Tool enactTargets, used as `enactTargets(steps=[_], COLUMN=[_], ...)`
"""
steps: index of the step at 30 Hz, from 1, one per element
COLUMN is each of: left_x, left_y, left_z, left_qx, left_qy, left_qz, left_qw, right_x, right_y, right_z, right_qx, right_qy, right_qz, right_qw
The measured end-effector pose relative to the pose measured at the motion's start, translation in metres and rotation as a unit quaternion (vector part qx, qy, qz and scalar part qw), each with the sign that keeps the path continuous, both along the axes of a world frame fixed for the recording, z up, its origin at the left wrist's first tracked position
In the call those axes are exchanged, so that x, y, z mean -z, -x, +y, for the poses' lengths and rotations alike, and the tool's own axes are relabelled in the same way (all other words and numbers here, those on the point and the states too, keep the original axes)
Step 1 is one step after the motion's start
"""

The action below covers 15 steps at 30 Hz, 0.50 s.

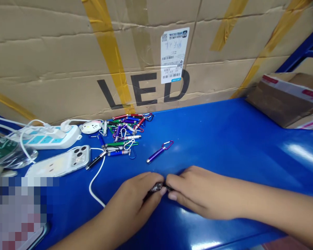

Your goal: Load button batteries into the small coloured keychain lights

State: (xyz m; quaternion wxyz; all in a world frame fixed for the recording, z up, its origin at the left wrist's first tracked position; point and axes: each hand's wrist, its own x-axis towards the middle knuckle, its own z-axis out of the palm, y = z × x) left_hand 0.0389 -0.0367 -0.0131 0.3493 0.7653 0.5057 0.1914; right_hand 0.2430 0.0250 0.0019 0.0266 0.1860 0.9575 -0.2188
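Near the front of the blue table, my left hand [139, 194] is closed around a black keychain flashlight [156, 188], most of it covered by the fingers. My right hand [195, 191] pinches a small black piece [168, 188] right beside it, probably the flashlight's clip; its shape is largely hidden. The two hands nearly touch at the fingertips. Just beyond them lies a purple keychain flashlight [155, 155] with a carabiner. Farther back on the left is a pile of flashlights [122, 129] in red, blue, green, silver and purple, many with carabiner clips.
Left of the pile are a white power strip [54, 137] with plugs and cables, a round white cat-face item [91, 127], a phone [61, 161] and a plastic bottle [5, 151]. A large cardboard box [67, 69] stands behind; a smaller carton [284, 100] sits at right.
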Motion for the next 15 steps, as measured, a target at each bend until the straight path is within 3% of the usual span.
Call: enactTargets(steps=[4, 8, 12, 14, 15], left_x=[0.0010, 0.0014, 0.0014, 0.0010, 0.0008], left_y=[-0.0008, -0.0040, -0.0039, -0.0034, -0.0033], left_z=[-0.0029, -0.0066, -0.0087, -0.0092, -0.0092], left_qx=[0.010, -0.028, -0.028, -0.031, -0.039], left_qy=[-0.017, -0.051, -0.087, -0.089, -0.087], left_qz=[-0.001, -0.014, -0.019, -0.021, -0.023], left_qw=[1.000, 0.998, 0.996, 0.995, 0.995], right_x=[0.0031, 0.0080, 0.0020, 0.0004, 0.0012], right_y=[0.0016, 0.0061, 0.0085, 0.0082, 0.0079], right_z=[-0.0027, -0.0060, -0.0058, -0.0045, -0.0038], right_qx=[0.025, 0.059, 0.149, 0.152, 0.137], right_qy=[-0.027, -0.067, 0.073, 0.120, 0.104], right_qz=[0.002, 0.011, 0.027, 0.047, 0.048], right_qw=[0.999, 0.996, 0.986, 0.980, 0.984])
